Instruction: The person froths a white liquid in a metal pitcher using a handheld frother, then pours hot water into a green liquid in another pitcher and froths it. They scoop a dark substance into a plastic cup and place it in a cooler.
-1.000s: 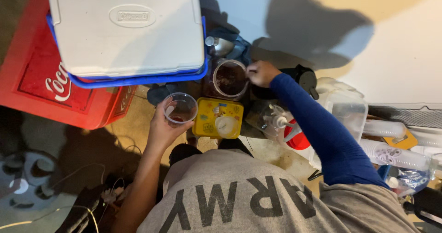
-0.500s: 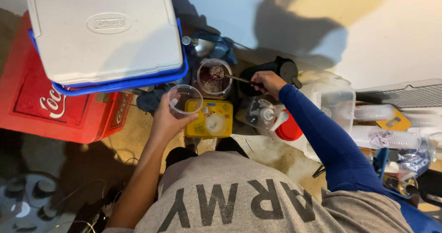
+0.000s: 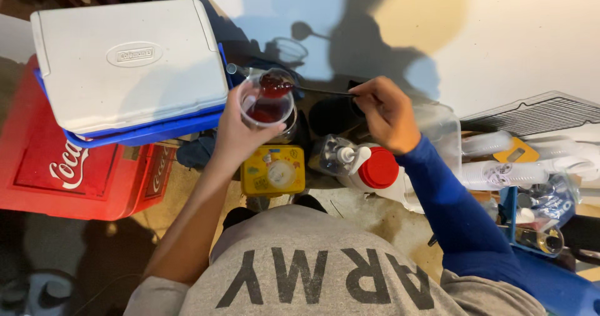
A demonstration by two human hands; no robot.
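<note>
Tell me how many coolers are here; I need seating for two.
2: a white-lidded blue cooler at upper left, beside the left hand, and a red cooler partly under it. Others may sit outside the frame.

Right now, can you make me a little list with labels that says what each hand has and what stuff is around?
left hand: holds clear plastic cup with red liquid inside
right hand: holds long dark ladle, its bowl of red liquid over the cup
below cup: yellow square container
left side: white-lidded blue cooler on red cooler
near right arm: red-capped white jug
</note>
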